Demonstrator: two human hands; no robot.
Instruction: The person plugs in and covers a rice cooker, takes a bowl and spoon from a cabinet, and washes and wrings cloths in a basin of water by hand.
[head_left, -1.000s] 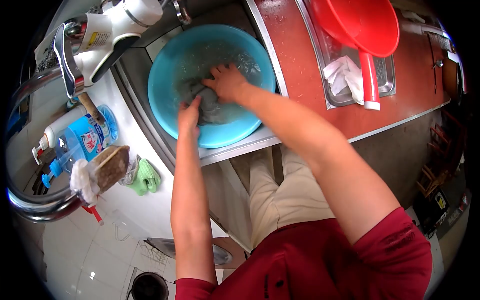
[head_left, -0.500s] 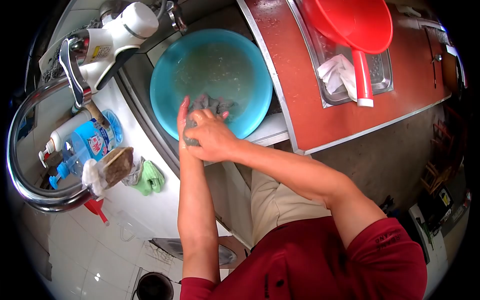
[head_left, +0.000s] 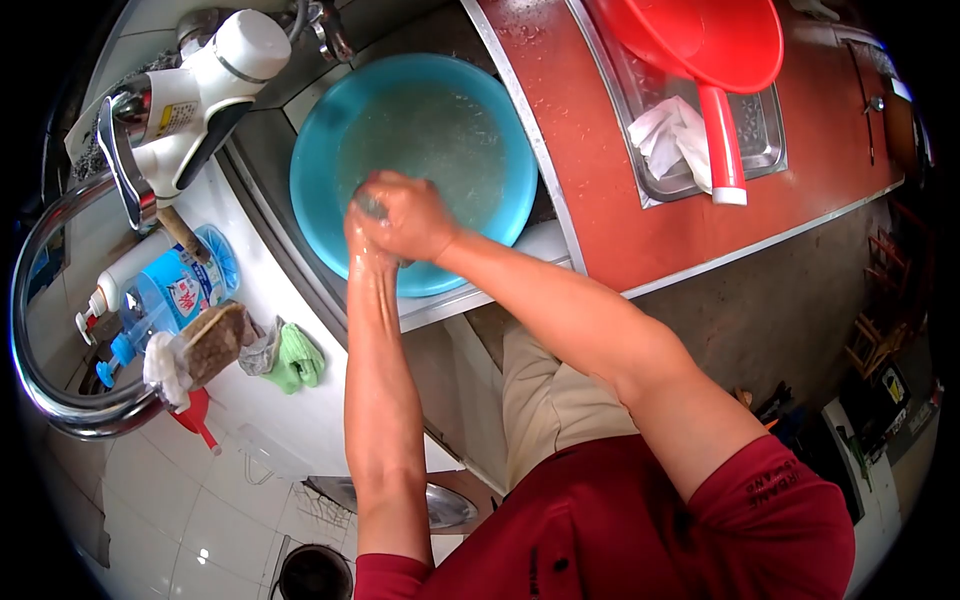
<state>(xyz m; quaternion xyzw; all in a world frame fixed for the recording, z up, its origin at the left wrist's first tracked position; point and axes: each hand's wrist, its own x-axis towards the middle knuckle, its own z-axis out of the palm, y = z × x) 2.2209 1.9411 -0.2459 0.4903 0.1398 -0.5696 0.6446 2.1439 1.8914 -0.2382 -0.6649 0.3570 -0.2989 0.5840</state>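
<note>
Over the near side of a blue basin (head_left: 512, 150) of cloudy water, my two hands are pressed together. My right hand (head_left: 413, 217) is closed over my left hand (head_left: 360, 236), with the fingers of both curled. Between them a small part of a wet grey cloth (head_left: 371, 205) shows; the rest is hidden in the grip. The wrists look wet, and the hands are above the water.
A white faucet (head_left: 190, 110) with a curved chrome spout stands left. Below it are a blue detergent bottle (head_left: 180, 287), a brown sponge (head_left: 217, 345) and a green cloth (head_left: 297, 358). Right, a red dipper (head_left: 722, 140) rests over a metal tray (head_left: 765, 150) with a white cloth (head_left: 660, 135).
The grey cloth, earlier spread partly in the water beyond the fingers, is now bunched between my hands. My right hand has closed around it, and my left fingers have curled in.
</note>
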